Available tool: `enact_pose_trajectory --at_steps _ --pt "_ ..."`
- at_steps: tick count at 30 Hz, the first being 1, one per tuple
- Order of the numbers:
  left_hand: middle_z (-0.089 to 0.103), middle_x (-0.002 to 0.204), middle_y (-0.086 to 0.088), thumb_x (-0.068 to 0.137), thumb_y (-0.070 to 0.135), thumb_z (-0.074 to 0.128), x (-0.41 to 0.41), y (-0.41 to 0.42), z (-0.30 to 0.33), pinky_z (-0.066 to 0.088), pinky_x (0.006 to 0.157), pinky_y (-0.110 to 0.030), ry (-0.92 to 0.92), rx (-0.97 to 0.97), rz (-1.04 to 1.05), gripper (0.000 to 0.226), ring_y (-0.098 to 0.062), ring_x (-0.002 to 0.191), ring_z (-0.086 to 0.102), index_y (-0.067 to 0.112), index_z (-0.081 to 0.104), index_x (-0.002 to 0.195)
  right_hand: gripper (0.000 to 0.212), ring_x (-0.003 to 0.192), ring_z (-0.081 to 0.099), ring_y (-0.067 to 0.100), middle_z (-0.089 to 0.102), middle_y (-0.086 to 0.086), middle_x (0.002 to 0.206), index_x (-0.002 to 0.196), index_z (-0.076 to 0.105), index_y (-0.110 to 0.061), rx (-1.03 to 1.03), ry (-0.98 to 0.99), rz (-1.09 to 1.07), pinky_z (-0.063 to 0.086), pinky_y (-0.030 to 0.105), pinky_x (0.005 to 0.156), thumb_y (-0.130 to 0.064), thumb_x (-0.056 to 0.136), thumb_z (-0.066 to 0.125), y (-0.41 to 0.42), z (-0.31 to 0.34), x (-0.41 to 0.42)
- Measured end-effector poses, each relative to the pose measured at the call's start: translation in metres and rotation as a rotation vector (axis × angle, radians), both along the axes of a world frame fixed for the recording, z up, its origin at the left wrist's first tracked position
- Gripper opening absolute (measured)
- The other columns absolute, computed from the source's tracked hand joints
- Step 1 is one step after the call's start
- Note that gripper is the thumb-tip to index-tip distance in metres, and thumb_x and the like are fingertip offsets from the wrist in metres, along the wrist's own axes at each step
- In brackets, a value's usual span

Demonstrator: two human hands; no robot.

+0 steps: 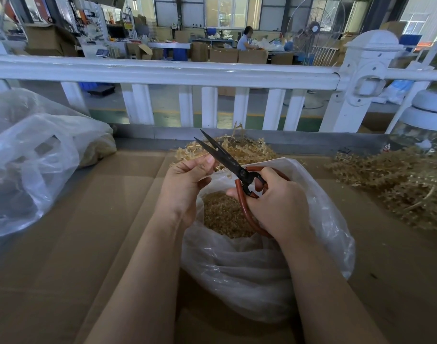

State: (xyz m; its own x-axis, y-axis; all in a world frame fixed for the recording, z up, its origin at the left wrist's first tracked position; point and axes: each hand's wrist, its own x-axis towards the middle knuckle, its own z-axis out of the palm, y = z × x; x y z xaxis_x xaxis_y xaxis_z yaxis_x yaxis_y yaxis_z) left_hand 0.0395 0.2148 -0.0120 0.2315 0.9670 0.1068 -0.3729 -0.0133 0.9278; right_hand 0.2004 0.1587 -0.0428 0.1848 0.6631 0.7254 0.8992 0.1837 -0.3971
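The right hand (277, 204) grips the scissors (225, 158), with the blades apart. The left hand (185, 182) pinches a small gold piece (216, 168) over the bag (249, 269) in the middle of the tabletop (63, 244).

1 wide-angle camera, worn on the person's head, looks forward and down across the cardboard-covered desk (63, 244) toward its far edge and the white railing (162, 70) beyond. It sits close: the left hand (185, 184) and right hand (274, 202) fill the middle of the frame.
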Motion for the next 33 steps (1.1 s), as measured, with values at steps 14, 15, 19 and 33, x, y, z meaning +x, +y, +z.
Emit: enact_pose_trajectory --at_steps 14,15,19,33 --pt "0.071 0.081 0.005 0.076 0.019 0.073 0.001 0.002 -0.004 0.045 0.077 -0.025 0.078 -0.113 -0.061 0.006 -0.006 0.071 0.058 0.019 0.079 0.077 0.024 0.072 0.066 -0.003 0.071 -0.017 0.072 0.087 0.072 -0.029 -0.223 0.414 0.129 0.050 0.012 0.060 -0.053 0.082 0.078 0.007 -0.002 0.003" --pt "0.073 0.083 0.006 0.072 0.022 0.074 0.001 0.001 -0.005 0.045 0.078 -0.026 0.093 -0.117 -0.074 0.009 -0.006 0.073 0.059 0.019 0.079 0.078 0.019 0.071 0.066 -0.002 0.071 -0.015 0.071 0.085 0.072 -0.029 -0.226 0.465 0.152 0.050 0.012 0.058 -0.047 0.083 0.079 0.008 -0.002 0.003" --pt "0.075 0.086 0.007 0.063 0.030 0.077 0.000 0.001 -0.006 0.044 0.082 -0.028 0.127 -0.122 -0.120 0.024 -0.010 0.081 0.058 0.018 0.080 0.083 0.011 0.065 0.068 0.001 0.073 -0.017 0.073 0.081 0.070 -0.032 -0.213 0.662 0.237 0.050 0.014 0.054 -0.037 0.085 0.079 0.008 0.001 0.001" --pt "0.072 0.078 0.005 0.062 0.024 0.078 0.004 0.000 -0.007 0.043 0.075 -0.026 0.100 -0.051 -0.163 0.023 -0.004 0.070 0.062 0.015 0.075 0.083 0.009 0.082 0.073 0.020 0.076 -0.003 0.083 0.092 0.074 -0.019 -0.189 0.892 0.297 0.063 0.035 0.078 -0.014 0.086 0.078 0.009 0.006 0.002"
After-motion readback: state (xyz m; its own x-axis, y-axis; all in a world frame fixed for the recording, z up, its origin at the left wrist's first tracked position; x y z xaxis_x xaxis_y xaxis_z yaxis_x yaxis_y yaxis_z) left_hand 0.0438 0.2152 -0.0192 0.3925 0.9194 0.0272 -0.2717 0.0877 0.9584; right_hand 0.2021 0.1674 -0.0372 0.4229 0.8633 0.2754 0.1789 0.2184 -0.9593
